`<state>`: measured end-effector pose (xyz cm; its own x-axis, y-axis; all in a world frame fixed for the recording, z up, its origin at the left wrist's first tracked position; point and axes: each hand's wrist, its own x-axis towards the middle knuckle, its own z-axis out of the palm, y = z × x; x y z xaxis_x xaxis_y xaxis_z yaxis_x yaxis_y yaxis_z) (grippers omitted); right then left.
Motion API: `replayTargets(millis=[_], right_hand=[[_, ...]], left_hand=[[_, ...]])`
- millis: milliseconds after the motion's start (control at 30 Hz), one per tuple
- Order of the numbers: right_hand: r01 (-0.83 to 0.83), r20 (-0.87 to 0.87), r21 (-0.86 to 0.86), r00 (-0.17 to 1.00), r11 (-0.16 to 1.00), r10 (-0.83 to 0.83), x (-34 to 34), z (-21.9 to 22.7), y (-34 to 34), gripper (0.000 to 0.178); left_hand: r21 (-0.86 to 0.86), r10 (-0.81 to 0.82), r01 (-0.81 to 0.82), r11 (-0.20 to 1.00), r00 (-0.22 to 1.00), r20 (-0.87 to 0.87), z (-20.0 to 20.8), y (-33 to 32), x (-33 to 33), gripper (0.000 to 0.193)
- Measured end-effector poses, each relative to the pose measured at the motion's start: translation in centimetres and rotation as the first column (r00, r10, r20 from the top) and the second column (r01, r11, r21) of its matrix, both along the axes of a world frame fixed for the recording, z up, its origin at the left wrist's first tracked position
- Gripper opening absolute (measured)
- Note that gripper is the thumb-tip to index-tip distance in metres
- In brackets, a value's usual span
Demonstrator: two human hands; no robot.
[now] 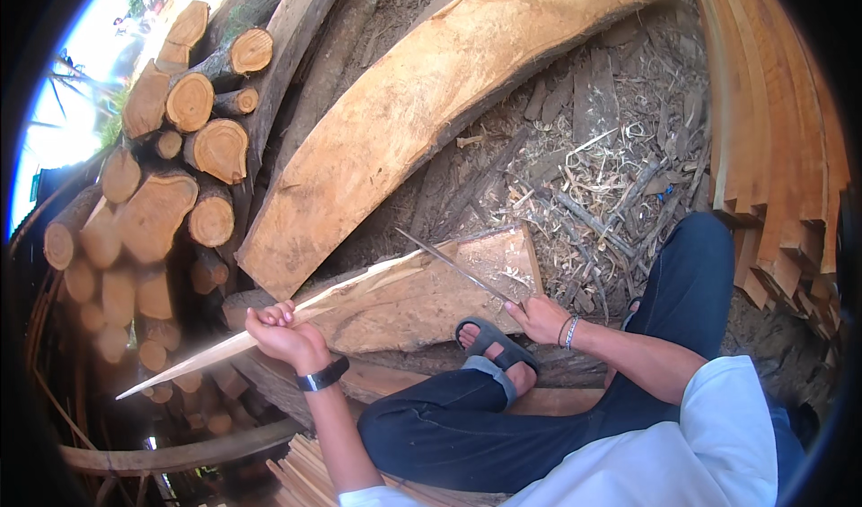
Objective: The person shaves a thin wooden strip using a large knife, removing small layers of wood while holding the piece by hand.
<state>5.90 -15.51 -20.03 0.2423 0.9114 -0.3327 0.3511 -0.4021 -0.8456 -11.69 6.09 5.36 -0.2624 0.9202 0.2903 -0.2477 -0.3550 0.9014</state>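
A long, pale wooden stake [193, 360] lies slantwise in front of me, tapering to a sharp point at the lower left. My left hand [287, 335], with a dark band on its wrist, has its fingers curled round the stake near the tapered part. The far part of the stake lies along a thick wooden slab [404, 318]. In my right hand [541, 318] is a machete [453, 264], its long narrow blade pointing up and left across the stake and over the slab. The handle is hidden inside my fist.
Cut logs [220, 148] are stacked at the left. A broad curved plank [404, 103] spans the far side. Sawn boards [777, 130] stand piled at the right. Wood shavings [611, 175] and bark litter the ground. My sandalled foot [498, 350] is beside the slab.
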Motion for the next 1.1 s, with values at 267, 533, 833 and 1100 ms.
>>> replayTargets(millis=[267, 533, 833, 1100], right_hand=[[0.027, -0.053, -0.115, 0.998, 0.993, -0.033, 0.7, -1.1, 0.1, 0.062], [-0.007, -0.049, -0.064, 0.999, 0.998, 0.004, 0.4, -0.7, 0.1, 0.061], [-0.010, -0.032, 0.009, 0.999, 1.000, 0.010, -0.1, -1.1, -0.1, 0.064], [-0.005, -0.032, -0.043, 0.999, 0.999, 0.004, 0.8, -1.0, -0.1, 0.061]], left_hand=[[0.002, -0.118, 0.118, 0.993, 0.990, 0.077, -0.2, 0.1, -0.2, 0.033], [0.011, -0.264, 0.265, 0.964, 0.954, 0.141, -0.8, 1.1, -0.9, 0.030], [0.008, -0.234, 0.235, 0.972, 0.965, 0.115, -1.0, 1.4, -1.4, 0.034], [0.046, -0.468, 0.466, 0.883, 0.880, 0.076, -1.3, 1.2, -1.5, 0.041]])
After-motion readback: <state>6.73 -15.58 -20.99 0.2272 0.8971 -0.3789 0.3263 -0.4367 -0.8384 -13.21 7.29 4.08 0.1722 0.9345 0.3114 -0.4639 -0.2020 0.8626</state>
